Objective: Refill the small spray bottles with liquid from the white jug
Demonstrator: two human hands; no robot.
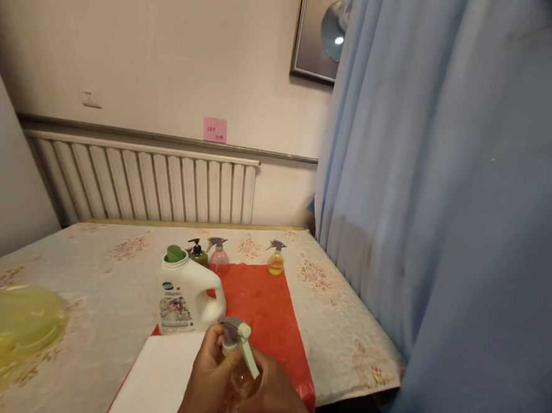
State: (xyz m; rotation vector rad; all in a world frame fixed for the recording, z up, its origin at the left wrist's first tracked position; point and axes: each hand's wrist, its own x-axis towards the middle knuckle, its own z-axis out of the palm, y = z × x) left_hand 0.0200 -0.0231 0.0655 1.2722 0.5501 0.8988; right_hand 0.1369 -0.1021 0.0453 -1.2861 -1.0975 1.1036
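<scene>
Both hands close around a small clear plastic spray bottle with a grey head and pale green trigger [239, 354] at the bottom centre of the view, above the near edge of the tabletop [88, 282]. Left hand [209, 377] wraps the bottle from the left, its grip shut on the neck just below the spray head; right hand [276, 400] cups the bottle body from the right and below, fingers curled against it. The trigger points down and to the right, over the right hand. Under the hands lie a white rectangular sheet [163, 374] and a red cloth mat [260, 308], both flat on the floral-patterned covering. Just beyond the hands, a white plastic detergent jug with a green cap and a moulded handle [189, 294] stands upright at the mat's left edge. At the mat's far edge stand three smaller bottles: an olive-green pump bottle [198, 253], a pink spray bottle [217, 253] just beside it, and a yellow spray bottle [276, 259] further right, apart from the pair. A blurred yellow translucent object [11, 333] occupies the left edge of the view. A white radiator [141, 183] runs along the wall behind, and a pale blue curtain [444, 210] hangs at the right.
</scene>
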